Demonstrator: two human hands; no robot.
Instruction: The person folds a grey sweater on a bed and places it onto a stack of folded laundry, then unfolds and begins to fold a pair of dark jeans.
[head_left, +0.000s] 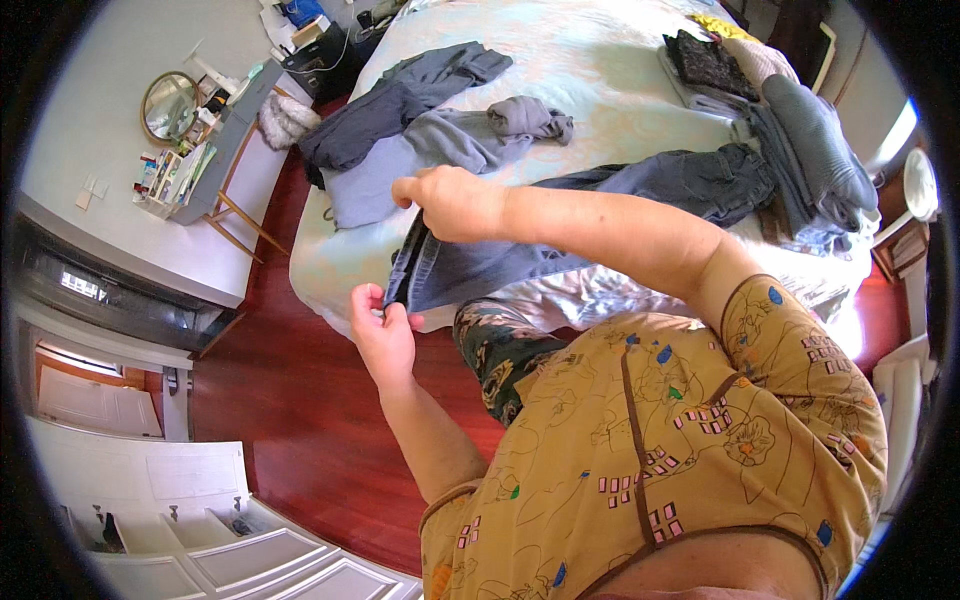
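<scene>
A pair of dark blue jeans (640, 190) lies stretched across the near side of the bed, waist to the right and a leg end to the left. My left hand (383, 335) pinches the lower corner of that leg's hem between thumb and fingers. At the upper corner, my right hand (455, 203) is closed on the same hem, its arm reaching across over the jeans. Between the hands the leg opening shows as a dark slit. Beyond my right hand lie a grey garment (430, 150) and a dark grey garment (365, 120), both loosely spread.
The bed (590, 60) has a pale patterned sheet. On its right are folded clothes (815, 140) in a pile, with a black garment (708, 65) behind. A desk (225, 140) with a round mirror (170, 107) stands left. White cabinets (240, 555) border the red wood floor (290, 430).
</scene>
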